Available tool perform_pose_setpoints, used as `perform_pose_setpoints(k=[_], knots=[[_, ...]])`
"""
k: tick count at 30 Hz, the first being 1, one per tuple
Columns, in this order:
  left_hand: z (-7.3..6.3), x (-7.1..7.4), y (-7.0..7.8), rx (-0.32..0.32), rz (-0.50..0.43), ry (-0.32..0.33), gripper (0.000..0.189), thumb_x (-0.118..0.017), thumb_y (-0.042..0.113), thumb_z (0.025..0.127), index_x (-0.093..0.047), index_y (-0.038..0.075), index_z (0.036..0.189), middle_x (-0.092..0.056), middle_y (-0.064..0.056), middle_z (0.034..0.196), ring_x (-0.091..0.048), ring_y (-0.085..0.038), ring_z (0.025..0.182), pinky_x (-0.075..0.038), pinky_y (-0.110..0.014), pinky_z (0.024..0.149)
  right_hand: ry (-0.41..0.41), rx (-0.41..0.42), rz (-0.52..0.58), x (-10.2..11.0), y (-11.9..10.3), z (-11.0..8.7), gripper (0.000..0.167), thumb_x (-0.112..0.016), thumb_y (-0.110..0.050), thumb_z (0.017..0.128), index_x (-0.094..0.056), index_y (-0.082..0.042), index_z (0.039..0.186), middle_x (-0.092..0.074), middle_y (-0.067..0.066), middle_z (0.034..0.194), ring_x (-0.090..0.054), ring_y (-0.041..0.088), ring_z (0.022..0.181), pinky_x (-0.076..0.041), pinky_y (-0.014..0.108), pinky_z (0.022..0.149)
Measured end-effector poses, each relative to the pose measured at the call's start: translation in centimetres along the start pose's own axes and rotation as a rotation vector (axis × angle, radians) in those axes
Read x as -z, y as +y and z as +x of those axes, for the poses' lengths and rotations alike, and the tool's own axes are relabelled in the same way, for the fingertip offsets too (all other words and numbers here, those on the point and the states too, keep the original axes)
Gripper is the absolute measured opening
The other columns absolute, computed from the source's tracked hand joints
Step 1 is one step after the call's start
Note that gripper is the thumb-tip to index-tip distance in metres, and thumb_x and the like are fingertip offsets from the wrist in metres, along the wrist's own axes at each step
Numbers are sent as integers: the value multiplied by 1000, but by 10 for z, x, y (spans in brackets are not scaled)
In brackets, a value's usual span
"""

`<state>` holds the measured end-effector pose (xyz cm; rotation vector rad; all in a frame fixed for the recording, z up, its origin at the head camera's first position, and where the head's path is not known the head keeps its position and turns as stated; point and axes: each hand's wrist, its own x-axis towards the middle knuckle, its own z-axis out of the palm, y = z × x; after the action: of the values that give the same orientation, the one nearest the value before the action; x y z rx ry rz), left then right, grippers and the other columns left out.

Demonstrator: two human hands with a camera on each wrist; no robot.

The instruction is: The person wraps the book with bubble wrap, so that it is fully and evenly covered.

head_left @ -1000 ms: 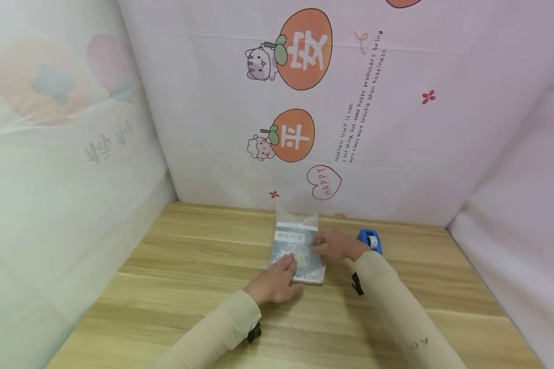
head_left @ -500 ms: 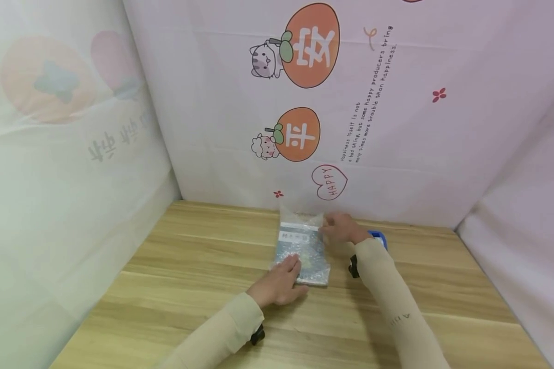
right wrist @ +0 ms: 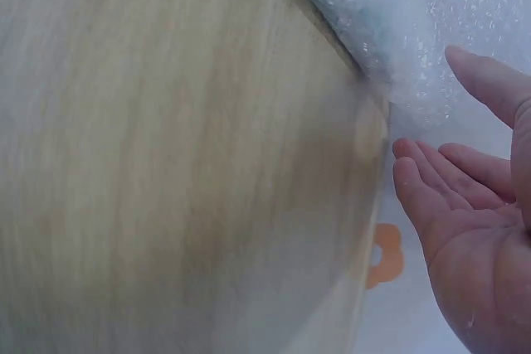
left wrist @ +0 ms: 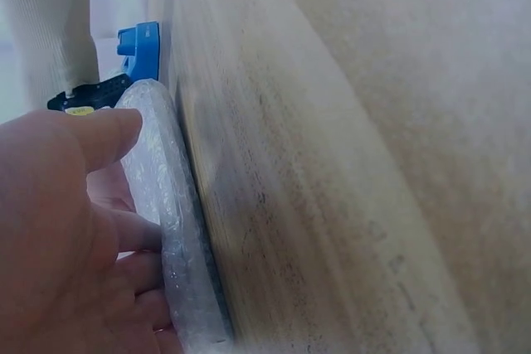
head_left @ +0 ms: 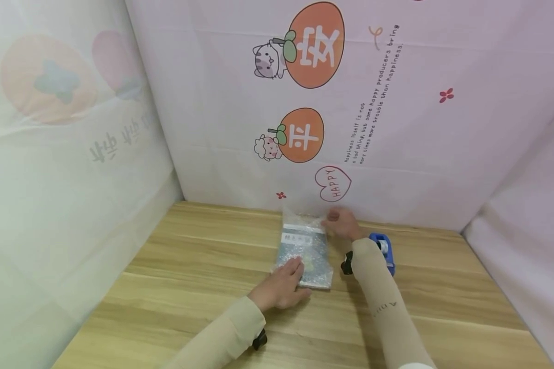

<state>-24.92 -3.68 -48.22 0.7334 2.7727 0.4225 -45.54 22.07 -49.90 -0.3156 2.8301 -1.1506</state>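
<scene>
While a patterned cloth hangs along the counter's back edge, a blue tape dispenser stands between the wrapped item and the back right corner, partly hidden behind the right sleeve. The bubble-wrapped book lies flat near the middle of the back edge, its loose clear end reaching that edge. Straight fingers of the left hand rest on its near left part, extended rather than gripping, the thumb spread towards the counter's front edge. At its far right corner is the right hand, thumb and slightly bent fingers apart with nothing pinched between them; whether they touch the wrap cannot be told. Both forearms reach in from the front edge, the right one farther, with a black strap at its wrist.
</scene>
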Motion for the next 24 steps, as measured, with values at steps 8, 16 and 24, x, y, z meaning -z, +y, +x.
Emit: perform_pose_setpoints(k=[8, 16, 24], knots=[[0, -1, -1, 0, 4, 7, 79, -49, 54, 109, -29, 4, 166, -17, -11, 178, -19, -27, 166, -24, -45, 135, 32, -114, 154, -6, -1, -1, 64, -71, -30, 101, -52, 8, 148, -56, 30, 150, -54, 46, 140, -44, 56, 121], [0, -4, -1, -2, 1, 7, 79, -49, 54, 108, -29, 4, 166, -18, -10, 178, -20, -27, 166, -24, -44, 134, 133, -182, 314, -18, -2, -2, 58, -73, -24, 100, -55, 6, 147, -58, 27, 151, -54, 42, 142, -43, 51, 123], [1, -3, -1, -5, -7, 15, 79, -50, 54, 108, -30, 4, 166, -19, -10, 178, -20, -27, 166, -25, -44, 134, 164, -54, 251, -12, -7, 4, 51, -76, -27, 99, -62, 0, 140, -68, 22, 136, -64, 38, 126, -55, 51, 109]])
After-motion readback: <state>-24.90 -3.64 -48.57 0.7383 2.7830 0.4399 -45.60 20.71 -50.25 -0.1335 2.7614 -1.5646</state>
